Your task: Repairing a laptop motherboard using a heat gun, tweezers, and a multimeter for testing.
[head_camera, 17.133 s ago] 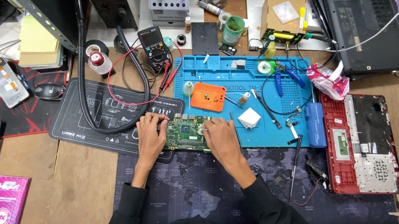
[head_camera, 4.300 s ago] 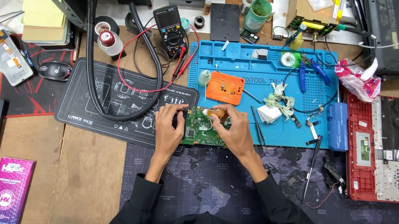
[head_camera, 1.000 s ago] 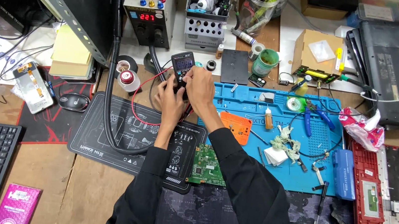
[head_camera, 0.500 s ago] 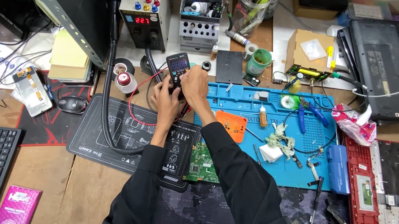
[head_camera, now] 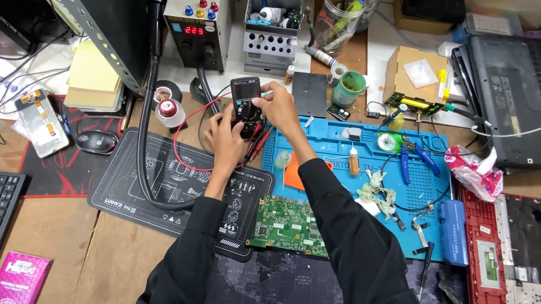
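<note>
Multimeter (head_camera: 247,104) now held up behind the green circuit board (head_camera: 289,225), gripped by left hand (head_camera: 226,137) and right hand (head_camera: 277,105). Both lifted off the board moments ago; board left lying untouched on the bench (head_camera: 43,241), so work now on the meter.

Bright, even light falls from overhead across the cluttered wooden table (head_camera: 50,235), so shadows stay short and soft beneath the black sleeves. The flat blue silicone work mat (head_camera: 415,189) shows mild sheen without harsh glare. Focus holds sharp centrally; the wide lens bends and softens the edges slightly.
</note>
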